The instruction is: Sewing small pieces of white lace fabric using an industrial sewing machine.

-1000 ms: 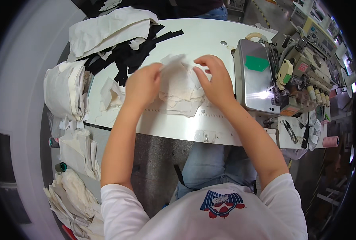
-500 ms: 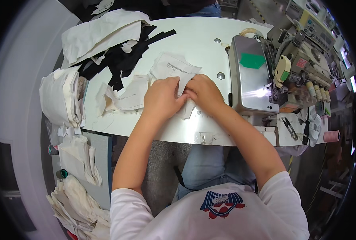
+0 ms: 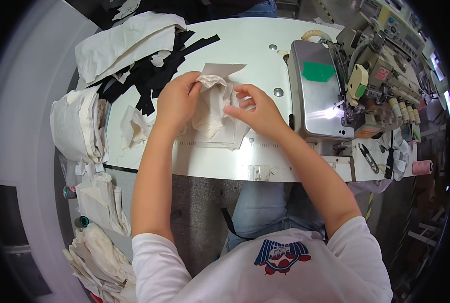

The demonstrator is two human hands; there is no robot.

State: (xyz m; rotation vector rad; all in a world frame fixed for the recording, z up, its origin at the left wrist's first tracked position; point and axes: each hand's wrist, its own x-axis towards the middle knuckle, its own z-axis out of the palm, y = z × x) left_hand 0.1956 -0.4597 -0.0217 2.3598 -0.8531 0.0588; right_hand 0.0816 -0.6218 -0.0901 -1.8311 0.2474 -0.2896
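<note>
A cream piece of cloth [image 3: 210, 108] hangs bunched from my left hand [image 3: 177, 101], which pinches its upper left edge between thumb and fingers. At the cloth's right edge is my right hand [image 3: 255, 108], with thumb and fingers curved and spread apart; I see nothing gripped in it. Under and behind the cloth lies a flat white sheet [image 3: 232, 136], its lower edge near a ruler scale on the table. A greyish flap [image 3: 224, 69] sticks up behind the cloth. Left of my left wrist, another off-white piece [image 3: 134, 126] rests on the table.
A sewing machine [image 3: 318, 96] with thread cones stands at right, with thread snips [image 3: 369, 157] and a pink spool [image 3: 422, 167] nearer me. Black strips [image 3: 157, 76] and folded white cloth [image 3: 129, 45] lie at far left. Cloth stacks [image 3: 76, 123] line the white table's [image 3: 210, 164] left side.
My hands have moved apart, the left one up and leftward, lifting the cloth's edge. The printed sheet's face is now covered by bunched cream cloth. My right hand's fingers have spread.
</note>
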